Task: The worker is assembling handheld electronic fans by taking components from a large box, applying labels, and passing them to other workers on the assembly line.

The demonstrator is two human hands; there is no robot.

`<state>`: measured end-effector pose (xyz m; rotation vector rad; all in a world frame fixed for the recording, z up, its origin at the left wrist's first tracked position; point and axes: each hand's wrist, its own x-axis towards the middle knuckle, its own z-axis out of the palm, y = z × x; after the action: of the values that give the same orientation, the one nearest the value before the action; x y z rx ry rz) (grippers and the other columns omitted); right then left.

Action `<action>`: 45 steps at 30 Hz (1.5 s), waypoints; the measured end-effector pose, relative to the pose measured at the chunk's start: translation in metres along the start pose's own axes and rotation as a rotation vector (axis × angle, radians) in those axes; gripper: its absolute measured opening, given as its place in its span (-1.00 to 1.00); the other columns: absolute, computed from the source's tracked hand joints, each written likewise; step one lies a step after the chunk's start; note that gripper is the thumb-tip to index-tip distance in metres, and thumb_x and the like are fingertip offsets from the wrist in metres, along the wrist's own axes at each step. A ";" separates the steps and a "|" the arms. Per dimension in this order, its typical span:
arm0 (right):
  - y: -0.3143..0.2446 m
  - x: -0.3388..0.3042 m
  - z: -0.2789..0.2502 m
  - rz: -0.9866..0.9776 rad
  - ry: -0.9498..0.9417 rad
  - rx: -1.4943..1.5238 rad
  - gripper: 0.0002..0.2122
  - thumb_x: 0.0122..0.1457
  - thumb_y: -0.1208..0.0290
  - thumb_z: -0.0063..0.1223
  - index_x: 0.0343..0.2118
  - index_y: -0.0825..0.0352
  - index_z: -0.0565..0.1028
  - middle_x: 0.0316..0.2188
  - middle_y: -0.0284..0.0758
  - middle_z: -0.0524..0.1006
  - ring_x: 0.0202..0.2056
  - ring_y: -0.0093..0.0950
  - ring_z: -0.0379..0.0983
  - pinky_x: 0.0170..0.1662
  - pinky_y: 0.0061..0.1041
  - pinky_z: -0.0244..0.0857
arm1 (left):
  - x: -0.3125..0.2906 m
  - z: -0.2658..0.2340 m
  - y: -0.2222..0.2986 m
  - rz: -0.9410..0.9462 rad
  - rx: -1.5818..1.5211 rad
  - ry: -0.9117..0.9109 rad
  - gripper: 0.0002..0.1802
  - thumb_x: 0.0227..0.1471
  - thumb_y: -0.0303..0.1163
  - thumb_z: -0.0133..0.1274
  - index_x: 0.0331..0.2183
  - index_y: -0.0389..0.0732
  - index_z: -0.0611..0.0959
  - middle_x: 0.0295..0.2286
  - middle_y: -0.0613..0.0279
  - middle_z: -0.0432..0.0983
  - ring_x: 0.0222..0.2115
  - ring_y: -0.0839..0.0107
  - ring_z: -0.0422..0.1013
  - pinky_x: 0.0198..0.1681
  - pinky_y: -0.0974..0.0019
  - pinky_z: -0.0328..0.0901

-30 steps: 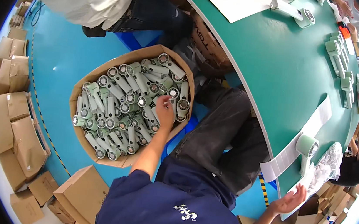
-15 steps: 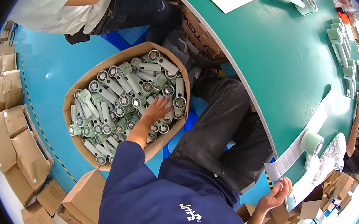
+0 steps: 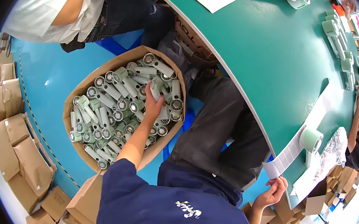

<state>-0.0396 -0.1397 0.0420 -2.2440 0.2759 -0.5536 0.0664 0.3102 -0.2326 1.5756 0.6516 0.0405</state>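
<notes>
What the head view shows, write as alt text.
A person's left hand holds a small fan over a box full of fans; the right hand is at the end of a paper strip on a green table.

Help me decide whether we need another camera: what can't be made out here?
In the head view:
Lower fans in the box: hidden by fans on top.
Part of the held fan: covered by the left hand.
Fan on the table: cut off by the top edge.
Print, if any, on the white strip: too small.
</notes>
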 end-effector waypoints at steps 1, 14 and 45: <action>-0.003 0.001 0.003 0.001 -0.002 0.007 -0.85 0.37 0.63 -0.16 -0.16 0.46 0.50 -0.03 -0.21 0.45 -0.36 -0.57 0.40 -0.33 -0.59 0.34 | 0.001 0.003 0.010 -0.045 0.007 -0.060 -0.13 -0.02 -0.59 -0.03 0.33 -0.13 0.12 -0.10 0.01 0.49 -0.20 0.23 0.54 -0.11 0.20 0.42; 0.011 -0.018 0.008 0.093 -0.057 0.051 -0.86 0.38 0.61 -0.16 -0.14 0.48 0.46 -0.09 -0.19 0.45 -0.46 -0.58 0.42 -0.40 -0.58 0.36 | 0.051 0.018 -0.062 -0.261 0.451 0.225 -0.30 -0.18 -0.16 0.32 -0.01 -0.24 0.46 -0.09 -0.25 0.52 -0.04 -0.16 0.47 0.01 -0.04 0.35; -0.189 0.037 0.005 -0.771 -0.611 -0.178 -0.65 0.17 0.32 0.17 0.01 0.31 0.54 0.03 -0.23 0.55 0.01 -0.28 0.50 0.09 -0.26 0.37 | -0.248 0.079 0.235 0.884 0.212 -0.787 -0.59 -0.15 -0.39 0.30 -0.19 -0.25 0.61 -0.29 -0.02 0.58 -0.28 -0.03 0.53 -0.25 0.06 0.44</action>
<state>-0.0010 -0.0251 0.1918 -2.5270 -0.9092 -0.1912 -0.0200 0.1405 0.0626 1.7950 -0.6897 0.0051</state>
